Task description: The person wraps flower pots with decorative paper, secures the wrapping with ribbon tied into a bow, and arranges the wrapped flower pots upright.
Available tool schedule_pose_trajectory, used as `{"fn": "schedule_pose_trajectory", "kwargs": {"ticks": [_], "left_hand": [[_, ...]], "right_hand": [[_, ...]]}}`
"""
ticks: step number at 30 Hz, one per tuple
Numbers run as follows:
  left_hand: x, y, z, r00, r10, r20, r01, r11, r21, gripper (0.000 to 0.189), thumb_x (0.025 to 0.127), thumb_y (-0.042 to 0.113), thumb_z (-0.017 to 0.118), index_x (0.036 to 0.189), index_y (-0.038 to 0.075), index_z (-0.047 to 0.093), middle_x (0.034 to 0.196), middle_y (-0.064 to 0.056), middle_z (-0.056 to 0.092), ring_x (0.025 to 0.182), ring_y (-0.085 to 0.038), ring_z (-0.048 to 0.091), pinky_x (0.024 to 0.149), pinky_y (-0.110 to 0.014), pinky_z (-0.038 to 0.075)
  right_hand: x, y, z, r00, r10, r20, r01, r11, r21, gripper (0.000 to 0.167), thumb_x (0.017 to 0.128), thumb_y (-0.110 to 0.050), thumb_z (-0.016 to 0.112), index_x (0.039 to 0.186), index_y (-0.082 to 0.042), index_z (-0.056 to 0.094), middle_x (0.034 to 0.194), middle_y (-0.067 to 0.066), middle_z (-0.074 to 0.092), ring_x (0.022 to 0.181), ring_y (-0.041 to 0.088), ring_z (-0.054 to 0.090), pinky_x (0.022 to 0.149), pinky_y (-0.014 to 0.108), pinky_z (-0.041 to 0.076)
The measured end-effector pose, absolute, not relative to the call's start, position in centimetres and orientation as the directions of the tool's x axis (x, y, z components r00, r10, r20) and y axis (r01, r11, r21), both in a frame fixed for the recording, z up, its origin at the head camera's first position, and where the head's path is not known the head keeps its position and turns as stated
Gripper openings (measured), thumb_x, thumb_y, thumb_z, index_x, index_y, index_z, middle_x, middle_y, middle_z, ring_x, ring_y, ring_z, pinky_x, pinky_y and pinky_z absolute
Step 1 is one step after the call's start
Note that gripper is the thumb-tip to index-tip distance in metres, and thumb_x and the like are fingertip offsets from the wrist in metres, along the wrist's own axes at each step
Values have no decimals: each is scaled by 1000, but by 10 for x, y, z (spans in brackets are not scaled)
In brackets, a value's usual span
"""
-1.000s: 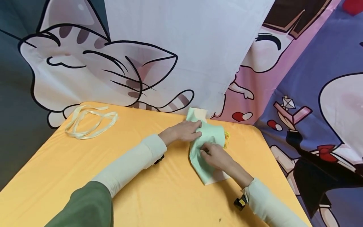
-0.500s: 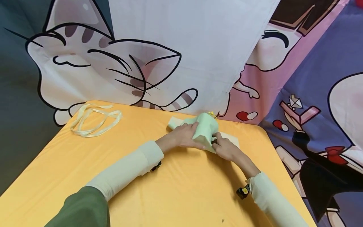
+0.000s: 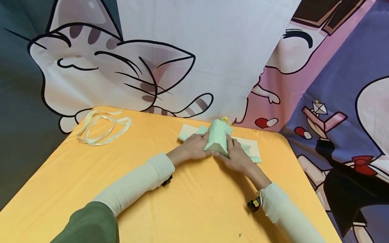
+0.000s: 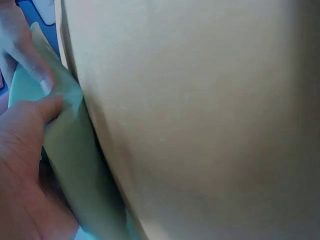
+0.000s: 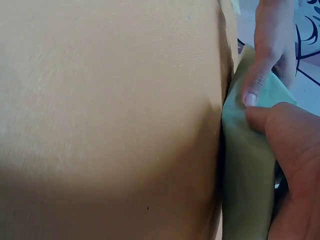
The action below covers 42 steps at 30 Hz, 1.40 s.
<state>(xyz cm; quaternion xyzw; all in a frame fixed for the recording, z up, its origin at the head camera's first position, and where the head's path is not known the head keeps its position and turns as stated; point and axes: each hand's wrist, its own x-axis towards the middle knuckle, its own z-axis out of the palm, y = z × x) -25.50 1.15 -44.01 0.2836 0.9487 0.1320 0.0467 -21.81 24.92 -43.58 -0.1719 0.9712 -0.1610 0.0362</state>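
Mint-green wrapping paper [image 3: 218, 132] stands up as a rolled bundle near the table's far edge, its near end folded to a point. Small yellow flowers [image 3: 225, 119] peek out behind it. My left hand [image 3: 194, 146] grips the bundle from the left, and my right hand [image 3: 238, 156] grips it from the right. Both thumbs meet low on the near side, pressing the paper, as the left wrist view shows with the left thumb [image 4: 50, 107] and the right wrist view with the right thumb [image 5: 257, 118]. The stems are hidden inside the paper.
Flaps of the paper, cream on one face, spread over the yellow tablecloth [image 3: 170, 209] at both sides of the bundle. A loose pale ribbon [image 3: 96, 141] lies coiled at the back left. A printed cartoon curtain [image 3: 225, 60] hangs right behind the table.
The bundle has turned so that its flower end points away from me. My right hand has moved from on top of the paper to the bundle's right side; my left hand now holds the left side.
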Motion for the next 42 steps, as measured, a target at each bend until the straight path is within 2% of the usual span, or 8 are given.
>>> {"fn": "schedule_pose_trajectory", "kwargs": {"ticks": [3,8,14,24,32,39,42], "left_hand": [[-256,10,-441,-838,545,-10,518,802,298,95,112,62,60,172,-6,33,174,-18,53,155,-39,58,133,-49,43],[-256,9,-441,-839,544,-24,515,807,289,88,114,59,58,170,-6,37,173,-19,54,158,-36,55,139,-50,35],[-253,6,-438,-853,523,-4,500,818,283,82,113,58,61,164,-4,47,163,-16,64,152,-31,63,136,-51,37],[-246,-23,-440,-873,488,13,469,829,304,80,114,56,62,159,-9,50,156,-20,68,142,-37,69,129,-56,45],[-241,-60,-439,-902,432,15,416,858,300,74,113,55,63,150,-9,55,134,-18,76,117,-40,76,112,-54,54],[-236,-90,-442,-920,392,26,375,855,358,81,113,51,65,159,-14,48,144,-26,73,120,-40,76,107,-57,57],[-233,-100,-442,-927,374,32,358,857,369,83,113,50,66,160,-15,47,142,-28,73,118,-40,76,105,-58,58]], "right_hand": [[-220,248,-438,-933,-359,7,-337,871,-356,104,116,-50,61,177,9,0,178,41,27,164,58,37,131,71,38],[-222,247,-440,-935,-354,-31,-320,874,-365,102,118,-44,57,174,15,-4,173,44,35,159,59,44,130,70,40],[-224,242,-444,-931,-364,-33,-332,880,-339,99,119,-44,54,172,18,-2,171,40,42,160,52,48,136,72,27],[-233,213,-441,-917,-391,-77,-342,872,-350,99,119,-46,53,176,9,-8,173,31,46,162,44,49,140,67,19],[-243,176,-440,-893,-440,-94,-383,853,-356,98,119,-44,53,177,5,-9,175,30,42,166,42,43,145,57,14],[-249,146,-439,-873,-478,-99,-416,834,-361,98,119,-45,54,177,3,-9,177,29,40,169,38,40,146,51,11],[-250,136,-438,-866,-490,-103,-427,830,-360,98,119,-45,53,178,3,-9,177,29,41,169,38,39,146,50,11]]}}
